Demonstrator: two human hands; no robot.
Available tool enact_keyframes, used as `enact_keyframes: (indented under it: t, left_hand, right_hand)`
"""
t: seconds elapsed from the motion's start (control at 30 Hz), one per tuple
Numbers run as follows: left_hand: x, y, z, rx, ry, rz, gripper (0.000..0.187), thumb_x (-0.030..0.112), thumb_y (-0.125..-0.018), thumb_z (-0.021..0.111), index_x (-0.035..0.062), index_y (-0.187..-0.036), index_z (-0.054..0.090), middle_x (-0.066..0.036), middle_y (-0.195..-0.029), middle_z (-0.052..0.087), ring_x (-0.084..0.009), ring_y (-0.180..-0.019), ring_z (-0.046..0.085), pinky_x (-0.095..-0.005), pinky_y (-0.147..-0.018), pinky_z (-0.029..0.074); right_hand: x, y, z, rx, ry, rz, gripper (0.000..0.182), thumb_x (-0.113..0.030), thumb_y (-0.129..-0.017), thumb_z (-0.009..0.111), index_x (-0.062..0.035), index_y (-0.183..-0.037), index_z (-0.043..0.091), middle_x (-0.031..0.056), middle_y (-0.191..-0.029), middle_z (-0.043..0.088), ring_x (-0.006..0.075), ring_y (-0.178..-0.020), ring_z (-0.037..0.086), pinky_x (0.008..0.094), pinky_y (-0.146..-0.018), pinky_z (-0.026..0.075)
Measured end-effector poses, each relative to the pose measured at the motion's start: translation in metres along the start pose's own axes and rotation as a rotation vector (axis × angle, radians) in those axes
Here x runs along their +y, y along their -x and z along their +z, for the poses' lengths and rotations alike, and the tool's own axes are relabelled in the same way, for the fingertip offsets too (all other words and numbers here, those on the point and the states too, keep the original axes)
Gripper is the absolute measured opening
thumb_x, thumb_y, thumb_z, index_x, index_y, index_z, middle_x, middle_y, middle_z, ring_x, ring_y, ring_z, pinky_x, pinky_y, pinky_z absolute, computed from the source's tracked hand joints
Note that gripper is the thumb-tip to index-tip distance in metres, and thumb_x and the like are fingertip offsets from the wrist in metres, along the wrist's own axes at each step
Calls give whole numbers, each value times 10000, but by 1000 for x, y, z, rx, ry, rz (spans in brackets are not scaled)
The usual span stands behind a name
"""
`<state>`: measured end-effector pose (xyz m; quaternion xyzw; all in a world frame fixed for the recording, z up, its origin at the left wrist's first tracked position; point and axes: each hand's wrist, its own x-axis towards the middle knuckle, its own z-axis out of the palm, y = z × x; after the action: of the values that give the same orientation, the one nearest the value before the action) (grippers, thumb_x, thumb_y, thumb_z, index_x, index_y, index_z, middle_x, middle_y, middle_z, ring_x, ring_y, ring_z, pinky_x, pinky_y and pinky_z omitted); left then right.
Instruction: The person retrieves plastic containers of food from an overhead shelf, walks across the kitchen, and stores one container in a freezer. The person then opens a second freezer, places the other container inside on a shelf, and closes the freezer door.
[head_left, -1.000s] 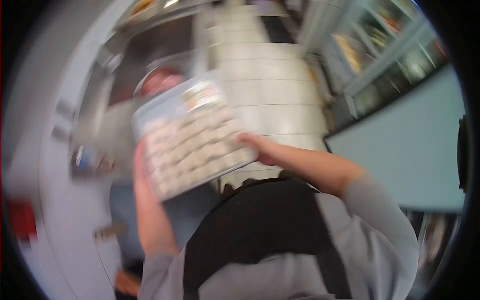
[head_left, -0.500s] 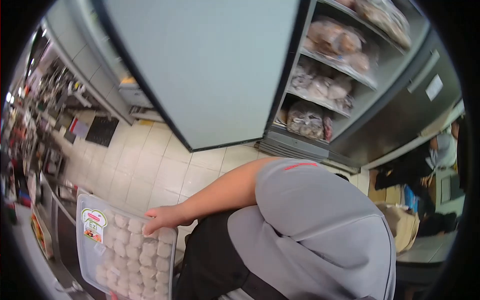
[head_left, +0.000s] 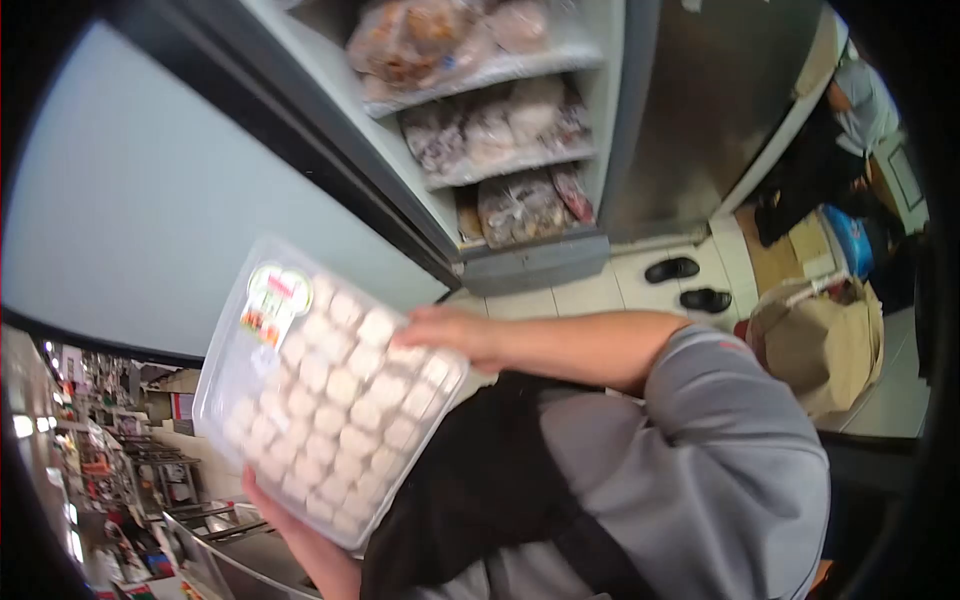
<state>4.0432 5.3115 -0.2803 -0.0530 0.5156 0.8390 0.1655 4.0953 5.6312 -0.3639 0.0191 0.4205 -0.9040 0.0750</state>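
A clear lidded plastic container (head_left: 228, 405) with a green-and-white label is held tilted in front of my body. Rows of pale round pieces (head_left: 340, 388), like dough balls, show through it. My right hand (head_left: 445, 338) grips its upper right edge, thumb and fingers around the rim. At the lower left edge my left hand (head_left: 268, 498) is closed on the same container, its fingers partly hidden beneath. Above it stands an open upright freezer (head_left: 610, 130), its shelves (head_left: 510, 170) carrying bagged food (head_left: 525, 208).
The pale freezer door (head_left: 130, 190) stands wide at the left. Black slippers (head_left: 672, 270) lie on the tiled floor. A brown sack (head_left: 825, 345) and another person (head_left: 862, 105) are at the right. Metal counters and kitchen equipment (head_left: 140, 465) fill the lower left.
My view has swung right, bringing the freezer shelves nearer the middle. The container has come up closer to the freezer, and more of my left hand shows. Both hands keep hold.
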Motion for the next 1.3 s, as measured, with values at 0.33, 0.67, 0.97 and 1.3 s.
enact_keyframes:
  t: [0.33, 0.67, 0.97, 1.3]
  left_hand:
    - [-86, -126, 178, -487, -219, -351, 732, 529, -912, 467, 47, -1457, 392, -177, -1434, 486, -343, -1267, 517, -471, -1064, 419]
    - [-186, -286, 259, -795, -246, -675, 700, 496, -924, 526, 22, -1427, 417, -170, -1387, 527, -340, -1241, 533, -472, -1068, 413]
    - [-213, -332, 314, -844, -155, -707, 631, 495, -911, 477, 50, -1357, 514, -140, -1292, 603, -312, -1162, 585, -434, -1011, 456]
    - [-228, -382, 388, -703, -82, -552, 642, 521, -927, 441, 29, -1324, 552, -133, -1306, 605, -303, -1170, 585, -414, -1003, 458]
  right_hand:
    - [-46, 111, -136, 354, -274, -258, 507, -336, -886, 642, 32, -1229, 577, 158, -1187, 642, 239, -1070, 647, 358, -900, 524]
    - [-80, 96, -219, 651, -273, -368, 560, -339, -910, 591, 22, -1328, 498, 168, -1274, 602, 270, -1157, 611, 394, -1005, 491]
    - [-104, 82, -229, 776, -245, -456, 629, -388, -903, 584, 18, -1369, 465, 179, -1318, 577, 285, -1202, 582, 402, -1035, 461]
    - [-183, 48, -314, 712, -244, -468, 630, -397, -862, 635, 4, -1329, 501, 177, -1291, 583, 296, -1166, 582, 415, -1010, 462]
